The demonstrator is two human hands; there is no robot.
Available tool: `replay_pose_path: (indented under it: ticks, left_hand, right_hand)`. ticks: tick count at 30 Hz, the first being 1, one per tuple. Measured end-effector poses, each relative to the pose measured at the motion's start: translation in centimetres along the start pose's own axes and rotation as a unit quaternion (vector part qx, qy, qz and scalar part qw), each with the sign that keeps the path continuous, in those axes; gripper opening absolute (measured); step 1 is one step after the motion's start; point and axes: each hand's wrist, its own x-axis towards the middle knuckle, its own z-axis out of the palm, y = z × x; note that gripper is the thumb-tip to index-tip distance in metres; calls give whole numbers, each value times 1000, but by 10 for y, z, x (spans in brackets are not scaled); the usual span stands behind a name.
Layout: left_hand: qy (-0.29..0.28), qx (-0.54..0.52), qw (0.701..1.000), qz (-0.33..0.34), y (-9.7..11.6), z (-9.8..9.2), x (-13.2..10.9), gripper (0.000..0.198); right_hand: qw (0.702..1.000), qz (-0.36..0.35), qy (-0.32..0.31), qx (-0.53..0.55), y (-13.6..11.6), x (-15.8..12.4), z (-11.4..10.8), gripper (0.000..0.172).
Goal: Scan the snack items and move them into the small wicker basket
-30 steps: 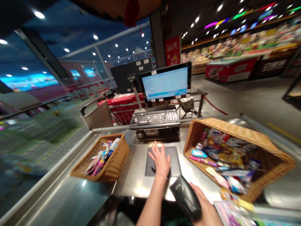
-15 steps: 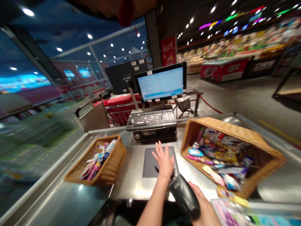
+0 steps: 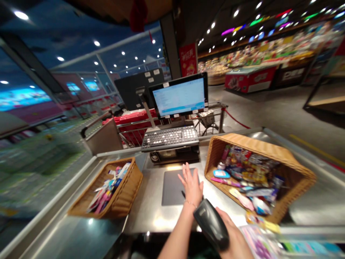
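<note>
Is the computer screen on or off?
On: the computer screen glows with a bright, pale blue page of small text.

Counter between small basket, large basket

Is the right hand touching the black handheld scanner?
Touching: the head view shows the black handheld scanner held against the palm of the right hand.

The left hand is spread open, palm down, while the right hand curls closed, lower down.
</note>
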Motion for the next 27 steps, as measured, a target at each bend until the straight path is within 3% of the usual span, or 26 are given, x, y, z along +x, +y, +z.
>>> replay_pose_path:
  ticks: [8,15,20,27]
  left_hand:
    - [8,30,999,43,11,14,-1,57]
    - [-7,10,997,79,24,27,-2,61]
    - [-7,5,994,107,29,47,-1,62]
    - [-48,-13,988,149,45,56,0,64]
  right_hand:
    - [999,39,25,10,8,-2,-1,41]
    - [999,33,-5,15,-13,3,-12,36]
    - [998,53,34,16,-14,2,-12,38]
    - [998,50,34,28,-12,5,-12,38]
